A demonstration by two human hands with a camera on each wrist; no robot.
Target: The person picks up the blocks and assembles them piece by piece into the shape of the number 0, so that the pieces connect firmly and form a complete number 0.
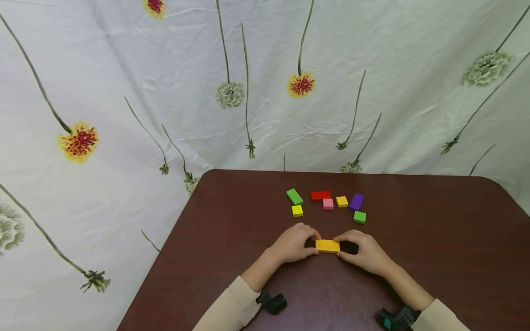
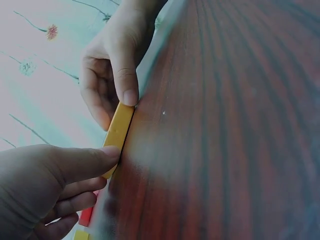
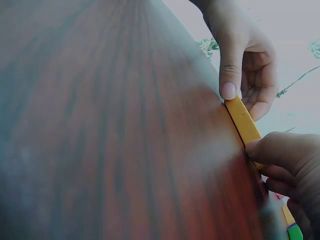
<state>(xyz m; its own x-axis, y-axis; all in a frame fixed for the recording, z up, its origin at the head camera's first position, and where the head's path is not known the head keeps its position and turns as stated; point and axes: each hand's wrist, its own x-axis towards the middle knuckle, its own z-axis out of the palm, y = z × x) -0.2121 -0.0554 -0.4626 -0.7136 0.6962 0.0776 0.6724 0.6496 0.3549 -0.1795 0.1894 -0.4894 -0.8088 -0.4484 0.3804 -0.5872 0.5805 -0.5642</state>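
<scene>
A long yellow block (image 1: 327,246) lies flat on the dark brown table, its length running left to right. My left hand (image 1: 295,243) pinches its left end between thumb and fingers. At the other end, my right hand (image 1: 366,250) pinches it the same way. In the left wrist view, both thumbs press the near side of the yellow block (image 2: 120,127), and the other fingers go behind it. The right wrist view also shows the yellow block (image 3: 243,120) between the two hands.
Beyond the hands lie a long green block (image 1: 294,196), a small yellow block (image 1: 297,211), a red block (image 1: 320,196), a pink block (image 1: 328,204), another yellow block (image 1: 342,202), a purple block (image 1: 356,202) and a short green block (image 1: 359,217). Flowered cloth (image 1: 269,124) hangs behind the table (image 1: 447,239).
</scene>
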